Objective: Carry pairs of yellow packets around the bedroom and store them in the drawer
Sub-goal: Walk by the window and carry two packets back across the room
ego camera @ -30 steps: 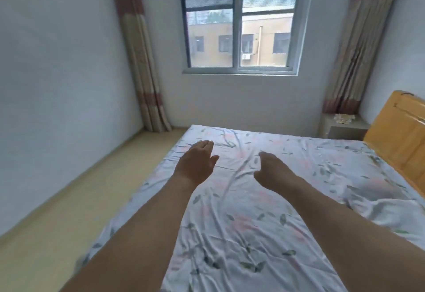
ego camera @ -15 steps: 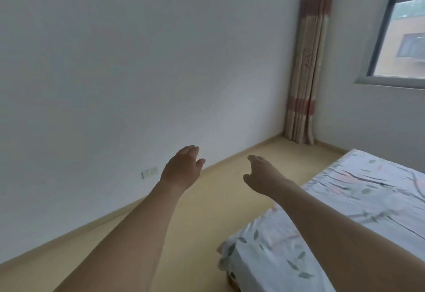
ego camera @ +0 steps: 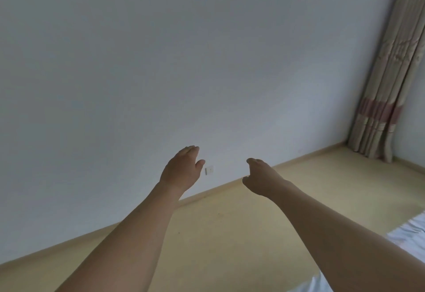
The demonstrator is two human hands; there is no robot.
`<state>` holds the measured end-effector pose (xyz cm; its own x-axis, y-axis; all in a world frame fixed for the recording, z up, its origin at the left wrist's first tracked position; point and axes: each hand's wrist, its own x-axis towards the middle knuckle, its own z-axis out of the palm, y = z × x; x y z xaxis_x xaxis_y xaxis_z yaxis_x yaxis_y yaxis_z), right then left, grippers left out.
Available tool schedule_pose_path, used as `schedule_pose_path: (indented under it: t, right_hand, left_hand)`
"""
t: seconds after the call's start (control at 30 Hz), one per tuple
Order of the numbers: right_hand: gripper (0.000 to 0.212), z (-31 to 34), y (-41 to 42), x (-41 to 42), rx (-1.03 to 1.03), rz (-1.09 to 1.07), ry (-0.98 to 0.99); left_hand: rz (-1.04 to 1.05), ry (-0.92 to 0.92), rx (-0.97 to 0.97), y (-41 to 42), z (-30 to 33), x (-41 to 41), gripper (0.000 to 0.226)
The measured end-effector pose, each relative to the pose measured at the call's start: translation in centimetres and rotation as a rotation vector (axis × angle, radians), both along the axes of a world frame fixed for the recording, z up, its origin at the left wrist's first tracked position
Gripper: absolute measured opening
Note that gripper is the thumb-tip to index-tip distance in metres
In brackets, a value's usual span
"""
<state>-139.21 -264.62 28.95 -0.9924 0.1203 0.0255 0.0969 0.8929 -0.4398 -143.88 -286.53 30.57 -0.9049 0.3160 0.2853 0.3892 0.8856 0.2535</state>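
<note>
A person is reaching both bare arms forward toward a plain white wall [ego camera: 161, 61]. The left hand [ego camera: 181, 169] is showing its back, fingers [ego camera: 189, 150] relaxed and nearly straight, holding nothing. The right hand [ego camera: 261, 180] is hanging loosely, fingers drooping, also holding nothing. No yellow packets and no drawer are appearing anywhere in view. Below lies a yellowish floor [ego camera: 230, 234], with a wall socket [ego camera: 208, 170], a striped curtain [ego camera: 391, 84] in the corner and a bed edge [ego camera: 409, 234] at lower right. Judging from the empty hands, no pair is being carried now; how many packets are already being stored cannot be told.
</note>
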Motion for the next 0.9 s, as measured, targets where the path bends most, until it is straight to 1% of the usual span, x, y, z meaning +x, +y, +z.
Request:
schedule_pose_path:
  t: [0.1,0.23,0.3,0.43,0.6,0.73,0.9]
  right_hand:
    - [0.044,0.4,2.0,-8.6,-0.005,0.006,0.013]
    - [0.044,2.9,5.5,-19.0,-0.011,-0.029,0.039]
    - [0.044,3.8,7.2,-23.5,-0.017,-0.043,0.057]
    - [0.044,4.5,9.9,-31.5,-0.018,-0.063,0.053]
    - [0.044,3.2,14.8,-42.0,-0.010,-0.118,0.036]
    - [0.045,2.1,19.8,-51.6,-0.005,-0.164,0.040]
    - [0.045,3.4,28.4,-61.7,0.002,-0.287,0.045]
  left_hand:
    - [0.016,-0.005,0.018,2.0,0.8,-8.6,0.050]
    - [-0.001,0.035,-0.006,4.6,3.1,-19.2,0.050]
    - [-0.020,0.060,-0.005,6.0,4.1,-23.9,0.049]
    - [-0.041,0.051,-0.015,9.2,4.5,-32.8,0.050]
    - [-0.125,0.038,-0.039,15.2,2.7,-44.2,0.050]
    - [-0.181,0.053,-0.039,20.6,1.7,-55.2,0.050]
    - [-0.287,0.082,-0.053,29.8,3.5,-68.5,0.047]
